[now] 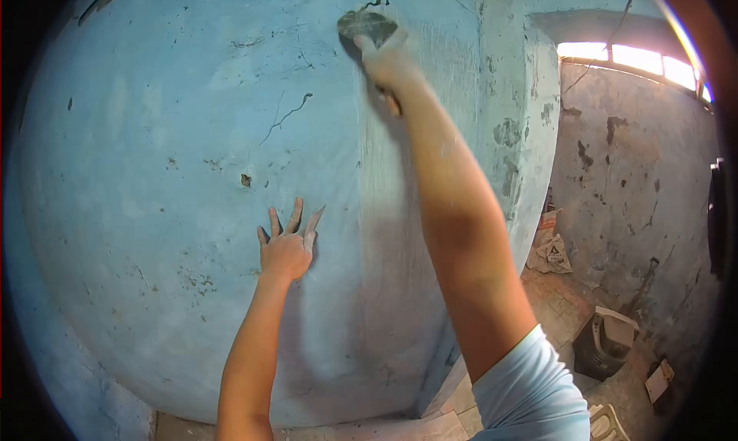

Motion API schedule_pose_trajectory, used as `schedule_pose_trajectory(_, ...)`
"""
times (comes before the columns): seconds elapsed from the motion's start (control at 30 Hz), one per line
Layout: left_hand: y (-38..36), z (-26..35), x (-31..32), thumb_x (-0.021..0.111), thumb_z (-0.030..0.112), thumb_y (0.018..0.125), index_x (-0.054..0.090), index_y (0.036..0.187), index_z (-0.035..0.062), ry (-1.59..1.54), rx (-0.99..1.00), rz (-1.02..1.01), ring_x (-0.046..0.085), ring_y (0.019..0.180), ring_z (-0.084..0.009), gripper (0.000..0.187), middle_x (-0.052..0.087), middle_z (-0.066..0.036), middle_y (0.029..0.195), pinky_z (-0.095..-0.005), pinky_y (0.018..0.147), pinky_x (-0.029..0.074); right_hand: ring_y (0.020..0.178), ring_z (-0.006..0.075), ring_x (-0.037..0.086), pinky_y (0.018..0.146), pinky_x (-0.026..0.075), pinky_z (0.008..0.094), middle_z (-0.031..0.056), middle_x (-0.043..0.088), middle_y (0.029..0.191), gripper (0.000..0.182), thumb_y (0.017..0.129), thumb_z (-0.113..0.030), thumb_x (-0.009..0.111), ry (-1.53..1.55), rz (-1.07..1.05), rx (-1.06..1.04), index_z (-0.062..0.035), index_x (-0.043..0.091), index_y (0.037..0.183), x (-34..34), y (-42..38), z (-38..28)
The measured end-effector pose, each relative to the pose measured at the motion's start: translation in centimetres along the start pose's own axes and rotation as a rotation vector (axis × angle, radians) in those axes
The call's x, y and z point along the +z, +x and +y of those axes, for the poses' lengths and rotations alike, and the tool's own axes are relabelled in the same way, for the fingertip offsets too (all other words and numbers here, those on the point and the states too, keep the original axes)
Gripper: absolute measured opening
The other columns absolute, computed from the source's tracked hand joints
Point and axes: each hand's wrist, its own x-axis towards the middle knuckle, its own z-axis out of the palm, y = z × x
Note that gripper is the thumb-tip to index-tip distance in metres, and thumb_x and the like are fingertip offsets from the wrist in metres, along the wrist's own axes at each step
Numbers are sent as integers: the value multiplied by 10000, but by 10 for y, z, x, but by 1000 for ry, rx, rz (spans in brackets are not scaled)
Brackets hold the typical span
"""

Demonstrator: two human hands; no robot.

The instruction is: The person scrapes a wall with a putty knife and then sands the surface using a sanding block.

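Raised high on the blue wall (184, 287), my right hand (388, 64) is closed around a scraper (367, 27) with a wide, dark, rounded blade and an orange-brown handle end showing below the hand. The blade lies against the wall near a dark crack at the top. A pale, scraped-looking strip (384, 210) runs down the wall below and beside it. Lower and to the left, my left hand (286, 250) rests on the wall with its fingers spread and nothing in it. A small hole (246, 180) and a thin crack are above that hand.
A wall corner (500, 156) stands to the right, with a recess behind it. On the floor there are a dark bin-like container (606, 344), a printed sack (550, 254) and a small box-like piece (659, 381). Barred window openings (636, 57) are at the upper right.
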Motion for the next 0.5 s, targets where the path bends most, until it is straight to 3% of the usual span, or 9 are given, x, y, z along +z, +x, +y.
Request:
schedule_pose_trajectory(0.1,0,-1,1,321,435,1142,205,1668,547,19,12,-1,102,1620,-507,550,36,97,1810,-724,1265,166,1121,556,690,965,557,527,436,646,1268,972,1040,-529,563,14,28,-51,-42,20,1684,25,-80,65)
schedule_pose_trajectory(0.13,0,-1,2,320,432,1142,204,1669,545,26,17,-2,102,1617,-514,551,33,97,1811,-725,1263,171,1292,574,593,1119,455,529,445,617,1314,978,1042,-508,576,94,-51,41,-25,14,1680,26,-117,78)
schedule_pose_trajectory(0.23,0,0,4,326,421,1143,197,1672,541,35,19,3,101,1613,-526,558,25,93,1811,-725,1260,184,1264,545,630,1087,498,504,422,610,1357,919,1070,-266,582,179,-55,-47,29,-60,1657,60,-228,170)
schedule_pose_trajectory(0.27,1,0,5,330,417,1143,193,1673,540,34,14,11,100,1612,-528,561,23,91,1812,-724,1260,187,1247,539,643,1068,514,493,412,626,1338,933,1067,-265,591,157,-146,99,29,-73,1654,56,-271,176)
schedule_pose_trajectory(0.3,-1,0,9,333,417,1142,195,1673,538,25,15,11,101,1612,-529,562,27,88,1812,-721,1261,189,1238,545,646,1043,529,495,407,641,1316,943,1064,-262,597,143,-171,109,23,-82,1653,60,-313,196)
schedule_pose_trajectory(0.37,2,-1,13,339,416,1142,200,1674,535,10,16,35,103,1611,-530,563,35,82,1812,-714,1263,193,1058,565,703,890,583,542,384,699,1192,1007,1049,-297,630,99,-159,81,-29,-119,1666,71,-390,235)
schedule_pose_trajectory(0.43,3,-2,13,338,421,1142,200,1675,533,2,21,43,102,1611,-530,562,35,80,1812,-708,1267,194,1066,555,706,883,588,528,375,702,1197,1008,1043,-279,641,65,-136,127,-9,-110,1659,80,-449,263)
schedule_pose_trajectory(0.5,1,-2,12,337,425,1141,203,1675,530,-4,24,40,99,1611,-530,560,37,81,1812,-704,1269,195,1064,555,707,882,589,528,380,699,1200,999,1044,-270,641,82,-139,149,11,-99,1652,80,-460,262)
